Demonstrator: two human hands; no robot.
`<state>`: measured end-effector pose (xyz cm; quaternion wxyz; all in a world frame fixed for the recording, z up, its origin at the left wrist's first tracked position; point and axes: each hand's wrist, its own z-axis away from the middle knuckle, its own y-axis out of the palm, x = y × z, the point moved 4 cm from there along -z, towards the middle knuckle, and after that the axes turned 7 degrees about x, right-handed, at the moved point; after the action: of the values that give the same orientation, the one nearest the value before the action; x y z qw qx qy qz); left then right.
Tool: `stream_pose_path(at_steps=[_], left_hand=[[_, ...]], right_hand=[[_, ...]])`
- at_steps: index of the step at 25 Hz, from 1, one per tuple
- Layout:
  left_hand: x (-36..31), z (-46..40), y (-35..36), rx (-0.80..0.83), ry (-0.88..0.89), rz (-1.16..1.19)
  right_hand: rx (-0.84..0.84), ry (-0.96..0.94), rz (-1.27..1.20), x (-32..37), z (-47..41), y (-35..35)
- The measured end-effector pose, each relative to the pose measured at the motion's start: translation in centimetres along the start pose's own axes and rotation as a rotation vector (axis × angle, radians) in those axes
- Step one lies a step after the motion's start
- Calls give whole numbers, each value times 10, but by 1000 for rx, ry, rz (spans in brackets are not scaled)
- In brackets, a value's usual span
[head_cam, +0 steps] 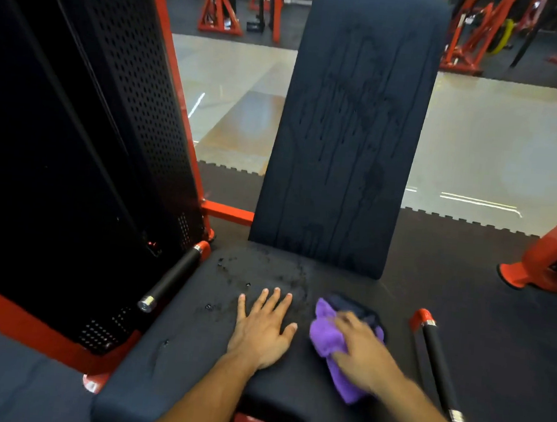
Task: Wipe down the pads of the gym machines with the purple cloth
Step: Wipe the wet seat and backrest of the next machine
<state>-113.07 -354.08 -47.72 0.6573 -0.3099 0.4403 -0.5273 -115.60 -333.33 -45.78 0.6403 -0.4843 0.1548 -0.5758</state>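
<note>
Far left of the frame: a black perforated weight-stack shroud (116, 122) on a red frame (18, 319). Beside it, lower left of centre: a black handle (172, 277) with a chrome end cap, close to the seat's left edge. Centre: the seat pad (191, 348), beaded with droplets, and above it the upright back pad (348, 132), streaked with drips. Your left hand (261, 330) lies flat on the seat, fingers spread. Just right of it, your right hand (361, 349), blurred, presses the purple cloth (326, 338) onto the seat. Lower right: a second black handle (438, 366). Right edge: a red machine foot (531, 266) on the black floor mat (495, 330).
</note>
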Motion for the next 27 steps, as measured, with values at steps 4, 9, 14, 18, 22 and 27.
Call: stream_pose_path(at_steps=[4, 9, 14, 18, 22, 27], left_hand=[[64, 36, -16, -88, -24, -104], [91, 49, -8, -117, -70, -107], [99, 43, 3, -191, -41, -109], [104, 36, 15, -193, -20, -89], [104, 38, 13, -198, -26, -74], [103, 37, 9, -187, -33, -57]], right_hand=[[-114, -95, 151, 42, 62, 53], [-134, 8, 180, 72, -21, 42], [-202, 124, 189, 53, -162, -8], [-209, 232, 128, 41, -235, -32], [-238, 125, 150, 51, -191, -13], [-173, -50, 152, 89, -52, 45]])
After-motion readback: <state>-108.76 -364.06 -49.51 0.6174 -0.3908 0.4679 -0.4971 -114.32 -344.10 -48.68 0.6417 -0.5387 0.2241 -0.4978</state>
